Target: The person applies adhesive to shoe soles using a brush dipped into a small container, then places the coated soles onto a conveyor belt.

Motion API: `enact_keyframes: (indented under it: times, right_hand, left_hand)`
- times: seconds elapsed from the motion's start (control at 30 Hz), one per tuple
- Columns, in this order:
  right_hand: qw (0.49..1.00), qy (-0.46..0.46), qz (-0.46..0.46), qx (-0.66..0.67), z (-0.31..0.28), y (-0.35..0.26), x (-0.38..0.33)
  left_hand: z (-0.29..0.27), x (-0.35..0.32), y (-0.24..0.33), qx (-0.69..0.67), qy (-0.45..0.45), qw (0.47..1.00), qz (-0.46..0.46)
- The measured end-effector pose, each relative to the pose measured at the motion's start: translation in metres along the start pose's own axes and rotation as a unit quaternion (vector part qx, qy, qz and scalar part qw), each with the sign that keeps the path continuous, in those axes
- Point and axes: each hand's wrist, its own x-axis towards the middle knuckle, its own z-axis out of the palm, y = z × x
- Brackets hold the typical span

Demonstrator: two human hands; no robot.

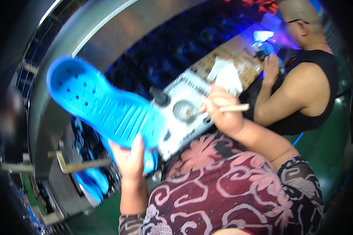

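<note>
In my left hand [128,158] is a bright blue shoe sole [110,105], gripped at its heel end with the thumb on top. The sole is tilted, its ridged face showing and small dark holes near the toe. My right hand [223,109] is closed around a brush with a pale wooden handle [239,107]. The brush's other end reaches into a small round cup [182,109] on a white printed surface [174,143]. Close by the cup stands a black object [159,96], too blurred to name.
A white cloth [225,76] lies on brown cardboard [249,62] beyond my right hand. At the right sits a person in a black sleeveless top [325,78], near a bright blue light [263,36]. More blue soles [92,182] and a wooden bar [84,165] are at lower left.
</note>
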Motion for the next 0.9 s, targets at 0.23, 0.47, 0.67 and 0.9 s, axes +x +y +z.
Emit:
enact_keyframes:
  times: [0.23,0.47,0.67,0.9]
  right_hand:
    - [0.991,0.09,0.096,0.032,-0.017,0.032,-0.04]
    - [0.989,0.063,0.123,0.05,-0.04,0.042,-0.032]
    - [0.969,0.062,0.22,0.092,-0.042,0.051,-0.043]
    - [0.941,0.017,0.289,0.177,-0.011,0.042,-0.058]
  left_hand:
    - [0.097,0.073,0.068,-0.189,-0.417,0.857,-0.238]
    - [0.311,0.226,0.151,-0.459,-0.222,0.823,-0.25]
    - [0.264,0.15,0.112,-0.337,-0.38,0.857,-0.092]
    - [-0.004,0.038,-0.04,0.114,-0.273,0.929,-0.221]
